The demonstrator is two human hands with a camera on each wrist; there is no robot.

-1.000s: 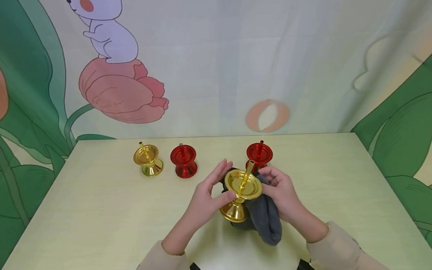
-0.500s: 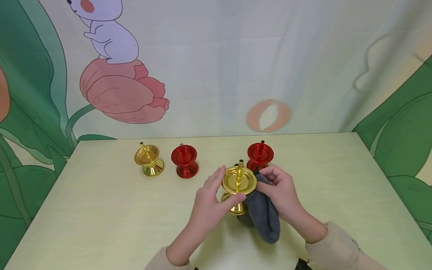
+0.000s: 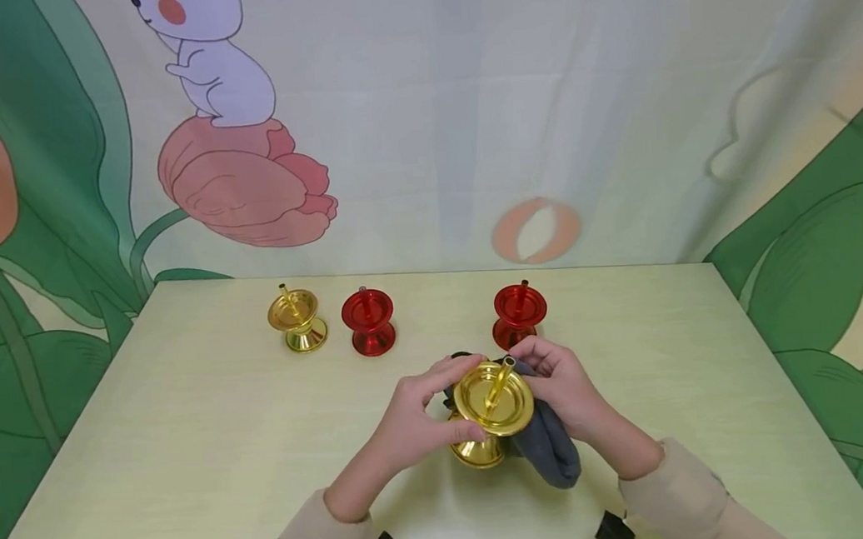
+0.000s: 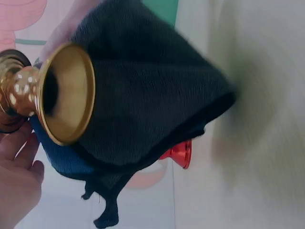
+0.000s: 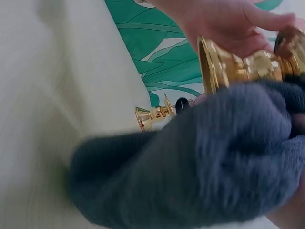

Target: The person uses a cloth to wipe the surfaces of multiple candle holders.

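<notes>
My left hand (image 3: 415, 417) grips a gold candle holder (image 3: 480, 398) with a wide dish, a hollow tube and a flared foot. The thumb is on the near side, the fingers along the far rim. The holder is tilted over the table. My right hand (image 3: 563, 381) pinches a dark grey cloth (image 3: 553, 455) at the holder's right side. In the left wrist view the cloth (image 4: 147, 105) hangs wide behind the holder's foot (image 4: 71, 95). In the right wrist view the bunched cloth (image 5: 205, 162) covers part of the holder and most of the right hand.
On the table (image 3: 211, 452), a second gold candle holder (image 3: 305, 337) and a red one (image 3: 373, 338) stand upright at the back left. Another red one (image 3: 518, 307) stands just beyond my right fingers. A printed curtain (image 3: 421, 120) hangs behind the table's back edge.
The gold holder first moves slightly up and left, then down and right towards me, its tilt changing. The left hand goes with it, and the cloth's hanging end shifts right. The standing holders stay put.
</notes>
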